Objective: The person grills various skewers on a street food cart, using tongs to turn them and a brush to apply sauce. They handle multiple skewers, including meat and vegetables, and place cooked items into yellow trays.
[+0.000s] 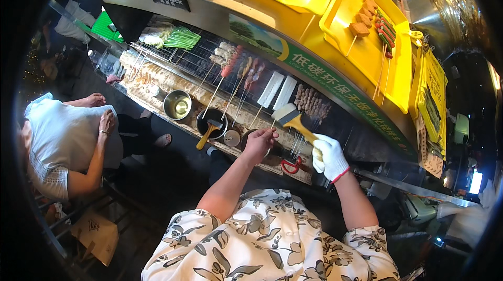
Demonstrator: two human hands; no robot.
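Observation:
My bare left hand [259, 143] pinches a thin skewer stick at the front edge of the grill. The stick seems to lead to one of two scored white slabs of food [270, 90], side by side on the grate. My right hand [329, 157], in a white knit glove with a red cuff, grips a wooden-handled basting brush [300, 126]. The brush's pale bristles lie over the lower end of the right slab [285, 91]; whether they touch it I cannot tell. A bunch of browned meat skewers [312, 102] lies just right of the slabs.
Sausage skewers [232, 61] and green vegetables [182, 38] lie farther left on the grate. Along the front ledge stand a metal oil cup [177, 105], a dark bowl holding another brush [208, 131] and a shaker [232, 138]. A yellow tray [365, 67] sits above. A person [74, 135] is at left.

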